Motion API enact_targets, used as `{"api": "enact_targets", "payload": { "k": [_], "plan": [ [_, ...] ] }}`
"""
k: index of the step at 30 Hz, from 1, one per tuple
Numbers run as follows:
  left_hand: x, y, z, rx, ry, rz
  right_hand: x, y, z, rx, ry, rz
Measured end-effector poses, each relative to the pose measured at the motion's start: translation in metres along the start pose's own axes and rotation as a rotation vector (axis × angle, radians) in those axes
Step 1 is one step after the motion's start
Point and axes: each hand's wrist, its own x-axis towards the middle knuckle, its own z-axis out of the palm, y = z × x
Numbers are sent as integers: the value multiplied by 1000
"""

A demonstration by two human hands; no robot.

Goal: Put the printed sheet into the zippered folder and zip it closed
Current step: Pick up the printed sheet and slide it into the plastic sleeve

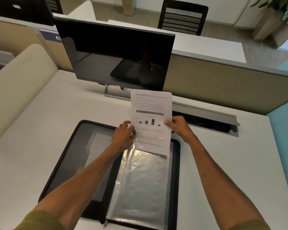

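Observation:
The black zippered folder (63,156) lies open flat on the white desk, clear plastic sleeves (143,185) showing on its right half. The printed sheet (150,113), white with a table and a bar chart, is held upright over the folder's far right edge, its lower end inside the mouth of the top sleeve. My right hand (177,126) pinches the sheet's right edge. My left hand (124,136) grips the sleeve's opening and the sheet's left edge. The zipper pull (105,224) hangs at the folder's near edge.
A dark monitor (116,55) on a stand is just behind the sheet. An open cable tray (206,123) is set into the desk at right. A beige partition (223,83) closes the back; a cream divider (20,83) stands at left.

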Motion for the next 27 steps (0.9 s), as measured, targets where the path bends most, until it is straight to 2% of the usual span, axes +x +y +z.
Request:
{"api": "enact_targets", "payload": {
  "k": [12, 19, 24, 27],
  "plan": [
    [0, 6, 13, 6, 62, -1, -6, 22, -3, -133, -161, 90],
    [1, 5, 16, 4, 49, -33, 1, 10, 11, -91, -40, 34],
    [-1, 4, 17, 20, 51, -13, 7, -2, 20, -18, 113, 53],
    [-2, 5, 16, 19, 60, 3, 9, -4, 24, -66, 157, 65]
  ]
}}
